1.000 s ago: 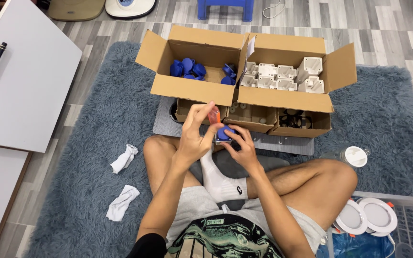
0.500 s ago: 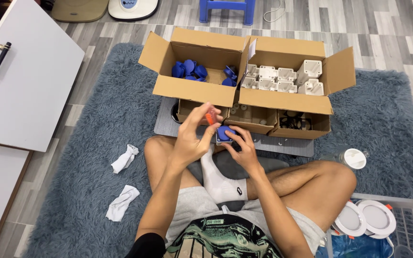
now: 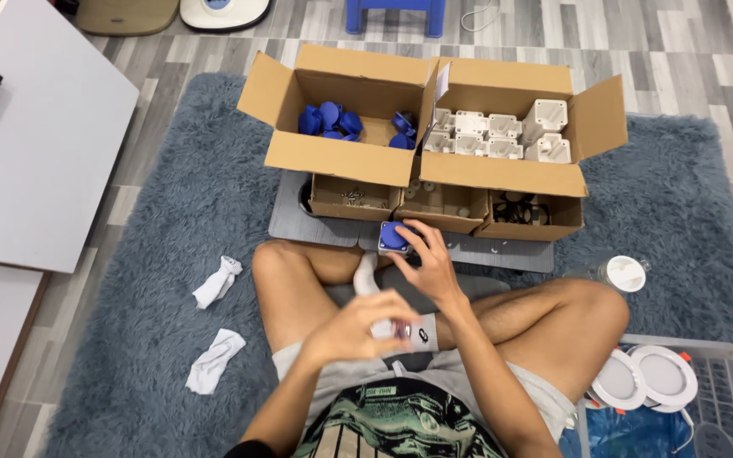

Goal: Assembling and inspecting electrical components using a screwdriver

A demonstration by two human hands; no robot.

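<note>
Left hand [image 3: 358,326] is seen nearest the camera, blurred, raised above the lap with its fingers curled together; whether anything is pinched in it cannot be told. Just beyond it, the right hand [image 3: 430,267] is closed around a blue round part [image 3: 394,237], which is held against the near edge of the small cardboard tray [image 3: 439,208]. That tray is flanked by a second small tray [image 3: 354,199] to its left and a third [image 3: 532,216] to its right, all set on a grey board [image 3: 290,222]. Behind the middle tray, an open cardboard box [image 3: 345,157] with more blue parts [image 3: 330,120] is placed, and beside it another open box [image 3: 511,174] filled with white housings [image 3: 502,136]. Left of the tray, well apart, two white socks [image 3: 216,326] are left on the blue-grey rug [image 3: 154,254].
</note>
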